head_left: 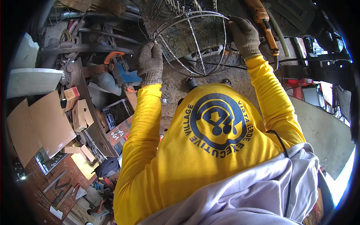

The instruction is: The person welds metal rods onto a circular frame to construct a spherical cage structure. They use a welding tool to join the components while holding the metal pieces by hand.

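- At your far left, cardboard point(50, 120) and a blue-and-orange tool point(125, 75) crowd the space beside your left forearm; I'd give that elbow little outward swing.
- Your left hand point(150, 63), in a brown knitted glove, is closed with thumb and fingers drawn together on the left end of the wire frame point(198, 52)'s rim. How tightly it grips, you can't tell from here. A firm but unsquashed hold should stop the hoop twisting.
- Between your hands, the frame hangs in front of you: a rounded cage, its hoop slanting up to the right, its ribs gathering at the end nearest you. Behind it lies the dark work surface point(213, 33). The thin wire probably bends easily, so support it evenly at both sides and avoid squeezing inward.
- Your right hand point(245, 37), gloved likewise, is curled over the rim's opposite end; some fingertips are hidden. It sits farther out than the left, so level your wrists if you want the hoop square to you.
- At right, an orange power tool point(261, 15) lies just beyond that glove. I'd turn the cage well away from it and its cord point(276, 63).
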Tool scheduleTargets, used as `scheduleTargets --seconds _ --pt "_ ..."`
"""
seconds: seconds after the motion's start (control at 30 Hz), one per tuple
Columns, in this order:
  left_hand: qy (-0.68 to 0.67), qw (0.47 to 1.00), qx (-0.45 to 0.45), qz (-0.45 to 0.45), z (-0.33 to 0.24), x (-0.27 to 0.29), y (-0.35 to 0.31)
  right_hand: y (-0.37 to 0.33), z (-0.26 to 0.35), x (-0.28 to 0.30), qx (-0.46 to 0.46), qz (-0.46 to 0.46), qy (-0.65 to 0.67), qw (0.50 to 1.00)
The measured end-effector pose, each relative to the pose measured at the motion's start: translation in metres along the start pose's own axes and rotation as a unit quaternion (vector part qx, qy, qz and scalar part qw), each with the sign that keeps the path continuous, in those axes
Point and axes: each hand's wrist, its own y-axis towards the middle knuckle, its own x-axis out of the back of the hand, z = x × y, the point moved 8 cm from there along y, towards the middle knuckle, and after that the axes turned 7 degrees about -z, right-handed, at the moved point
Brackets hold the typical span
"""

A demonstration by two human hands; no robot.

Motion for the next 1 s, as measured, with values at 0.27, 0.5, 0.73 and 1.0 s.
scheduleTargets --seconds 0.27,0.5,0.73,1.0 --pt "-0.007 1.000 -0.027 -0.003 0.014 -0.010 -0.003 0.001 -0.002 -0.002 -0.005 0.002 0.006 1.000" --pt "-0.016 1.000 0.003 -0.007 0.002 -0.001 -0.001 0.002 0.001 0.001 0.017 -0.014 0.000 1.000" --pt "-0.014 0.999 0.019 0.040 0.008 -0.003 0.000 0.009 0.013 0.006 0.042 -0.035 0.013 0.998" --pt "0.005 0.999 -0.032 0.033 -0.010 0.006 -0.001 0.009 0.017 0.008 0.046 -0.037 0.008 0.998"
